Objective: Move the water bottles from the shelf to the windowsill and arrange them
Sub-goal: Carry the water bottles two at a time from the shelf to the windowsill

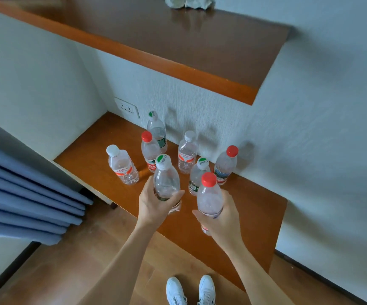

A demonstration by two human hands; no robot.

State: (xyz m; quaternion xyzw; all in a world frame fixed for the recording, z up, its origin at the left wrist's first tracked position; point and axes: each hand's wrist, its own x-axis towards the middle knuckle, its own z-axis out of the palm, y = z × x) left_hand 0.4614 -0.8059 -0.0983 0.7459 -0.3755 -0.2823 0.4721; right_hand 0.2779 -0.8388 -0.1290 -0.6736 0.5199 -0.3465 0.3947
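Observation:
Several clear plastic water bottles stand on the lower wooden shelf (94, 150). My left hand (154, 205) grips a bottle with a white and green cap (166, 179) around its lower body. My right hand (222, 219) grips a red-capped bottle (209, 199) from the right side. Both held bottles are upright at the shelf's front. Behind them stand a white-capped bottle (122, 166) at the left, a red-capped one (148, 150), a tall green-capped one (156, 130), a white-capped one (187, 155), a green-capped one (198, 175) and a red-capped one (225, 165) at the right.
An upper wooden shelf (178, 62) juts out above, with crumpled pale material (189, 2) on it. A wall socket (127, 107) sits behind the bottles. Blue curtains (24, 194) hang at the left. Wooden floor and my white shoes (190, 290) are below.

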